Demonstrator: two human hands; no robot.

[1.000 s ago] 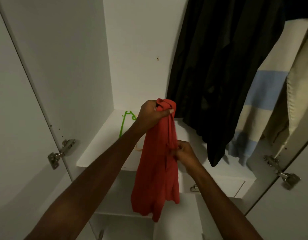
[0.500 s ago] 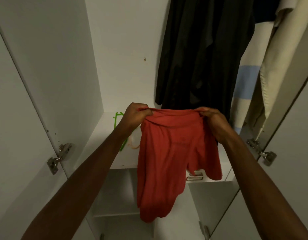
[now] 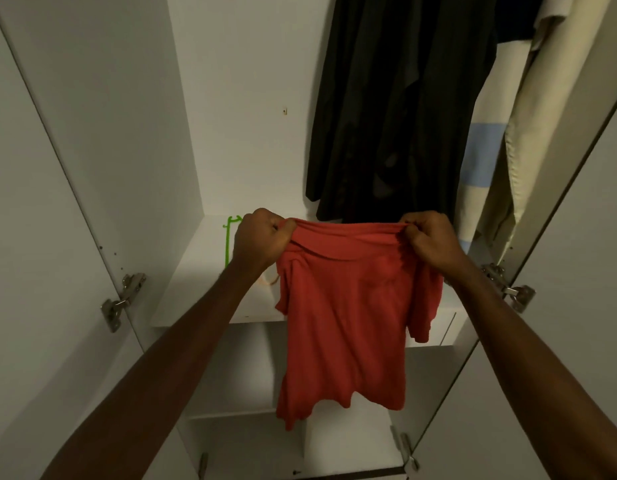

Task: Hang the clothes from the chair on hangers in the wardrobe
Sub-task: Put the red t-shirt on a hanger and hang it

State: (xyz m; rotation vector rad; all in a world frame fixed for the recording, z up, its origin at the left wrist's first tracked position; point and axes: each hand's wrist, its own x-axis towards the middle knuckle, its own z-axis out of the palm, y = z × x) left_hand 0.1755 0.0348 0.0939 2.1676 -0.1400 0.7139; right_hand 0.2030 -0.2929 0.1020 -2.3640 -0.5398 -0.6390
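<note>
Holding the red shirt (image 3: 345, 317) spread before the open wardrobe, you are gripping its neckline with left hand (image 3: 260, 242) and right hand (image 3: 430, 242), fingers curled tight, likely needing the green hanger (image 3: 228, 242) on the shelf (image 3: 192, 289) next.

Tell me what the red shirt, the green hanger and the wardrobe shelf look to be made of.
Red shirt: soft matte knit, likely cotton; it drapes and bunches where gripped. Green hanger: probably plastic, judging by its bright uniform colour and thin moulded shape. Shelf: smooth white board, apparently laminate, with a flat even surface.
</note>
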